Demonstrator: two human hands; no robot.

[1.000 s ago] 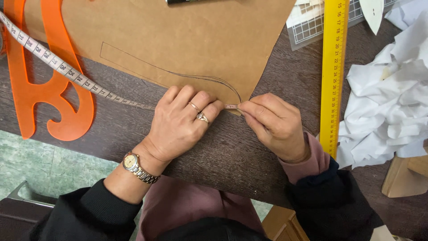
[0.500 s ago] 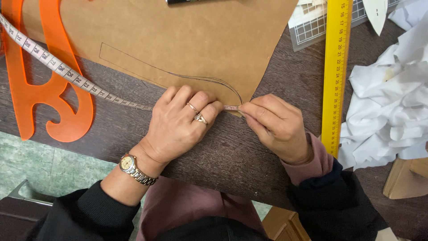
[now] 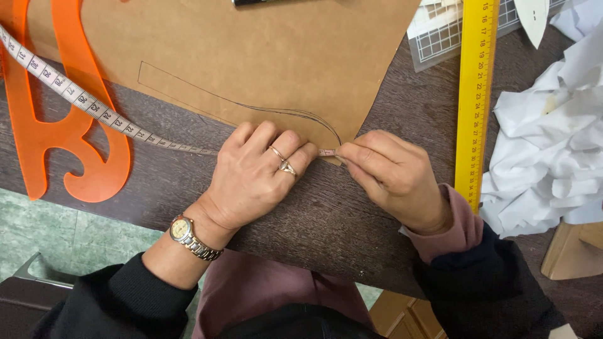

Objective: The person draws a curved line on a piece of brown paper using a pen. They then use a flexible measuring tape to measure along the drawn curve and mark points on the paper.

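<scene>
Measuring tape [image 3: 94,108], seen from the head camera, lies flat on the dark brown table [image 3: 314,220] with its long axis running from about ten o'clock at the left frame edge down toward four o'clock, ending between the two hands near the picture's middle. Along the way it crosses an orange plastic curve template [image 3: 69,135] and skirts the lower edge of a sheet of brown pattern paper [image 3: 270,56], on which a thin pencilled outline sweeps down to the sheet's lower corner. Entering from seven o'clock, the left hand [image 3: 254,179] rests palm down over the tape, fingers close together and curled slightly, their tips pressing the tape against the paper's edge; rings show on two fingers and a metal wristwatch [image 3: 188,235] sits on the wrist. Coming in from five o'clock, the right hand [image 3: 392,176] points toward nine o'clock, thumb and forefinger pinching the tape's end right at the paper's corner, the other fingers tucked beneath. At two o'clock a yellow ruler [image 3: 475,94] lies nearly upright in the frame, with crumpled white paper [image 3: 553,150] at three o'clock beyond it and a clear gridded ruler [image 3: 440,37] near one o'clock.
</scene>
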